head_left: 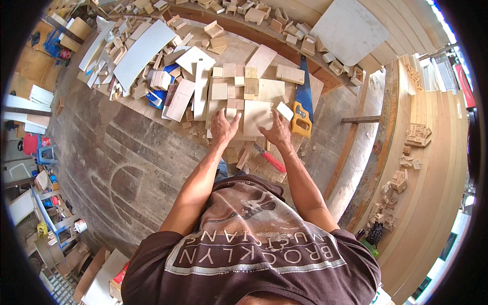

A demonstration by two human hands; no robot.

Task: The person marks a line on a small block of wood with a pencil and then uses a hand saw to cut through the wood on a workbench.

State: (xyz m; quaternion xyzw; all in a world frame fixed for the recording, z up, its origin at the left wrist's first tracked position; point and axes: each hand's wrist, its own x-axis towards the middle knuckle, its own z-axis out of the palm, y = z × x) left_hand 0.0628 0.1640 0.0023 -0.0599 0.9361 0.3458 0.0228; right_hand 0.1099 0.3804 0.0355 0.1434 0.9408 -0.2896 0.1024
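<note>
On the workbench, flat pale wood pieces lie close together in a patchwork. My left hand (pixel 225 127) rests at its near edge, thumb and fingers apart, touching a small wood block (pixel 235 103). My right hand (pixel 277 132) is spread at the right side of a square pale panel (pixel 257 116), its fingertips by the panel's edge. Just beyond those fingers sits a small white-faced block (pixel 284 111), tilted; whether they touch it I cannot tell. The panel lies between both hands.
A handsaw (pixel 303 94) with a yellow handle lies right of the pieces. Nearer me is a red-handled blade tool (pixel 270 158). Wood offcuts (pixel 137 56) and a long white board (pixel 144 55) heap up at the left. More small wooden parts (pixel 399 180) stand on planks at the right.
</note>
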